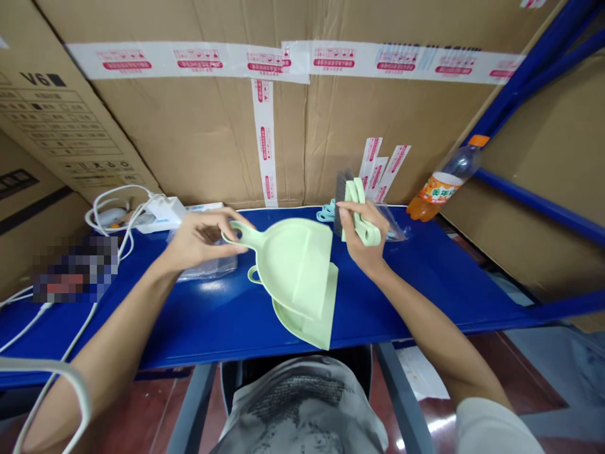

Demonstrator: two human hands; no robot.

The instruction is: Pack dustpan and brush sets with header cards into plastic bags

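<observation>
In my left hand (pixel 201 239), thumb and fingers pinch the ring-shaped handle of a light green dustpan (pixel 290 261). Below it a second green dustpan (pixel 326 325) lies at the table's front edge, partly covered by the first. My right hand (pixel 363 246) is closed around a light green hand brush (pixel 370 235) with dark grey bristles turned to the left. Its handle looks doubled, and I cannot tell if there are two brushes. Just behind that hand are light blue looped handles (pixel 326 212) and a clear plastic bag (pixel 396 228).
The blue table (pixel 203 328) backs onto large cardboard boxes (pixel 189 132). An orange-capped soda bottle (pixel 437 189) leans at the right by a blue frame (pixel 534 88). On the left are white cables (pixel 97 208), a power strip (pixel 165 214) and clear plastic packaging (pixel 210 268).
</observation>
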